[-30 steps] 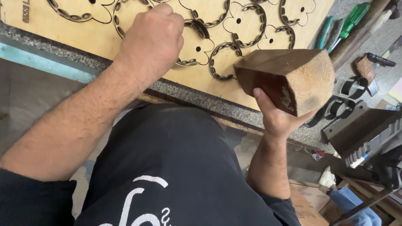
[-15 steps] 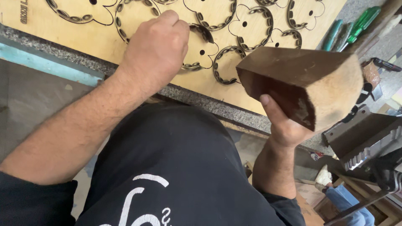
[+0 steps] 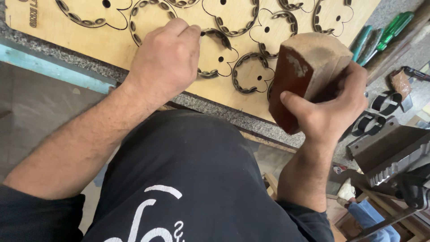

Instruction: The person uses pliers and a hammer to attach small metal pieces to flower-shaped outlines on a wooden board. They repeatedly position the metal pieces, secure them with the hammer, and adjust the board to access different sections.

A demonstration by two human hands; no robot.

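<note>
Up close, the left hand (image 3: 166,62) rests curled on the plywood die board (image 3: 112,40), its fingertips (image 3: 193,32) pressed together against a curved steel rule strip (image 3: 215,33) set in a flower-shaped slot. The right hand (image 3: 329,110) wraps a closed grip around a worn wooden block (image 3: 300,71), held tilted just above the board's near edge. The board lies on a speckled stone surface (image 3: 58,58). Green-handled tools (image 3: 380,36) and bent metal loops (image 3: 385,101) lie to the right.
</note>
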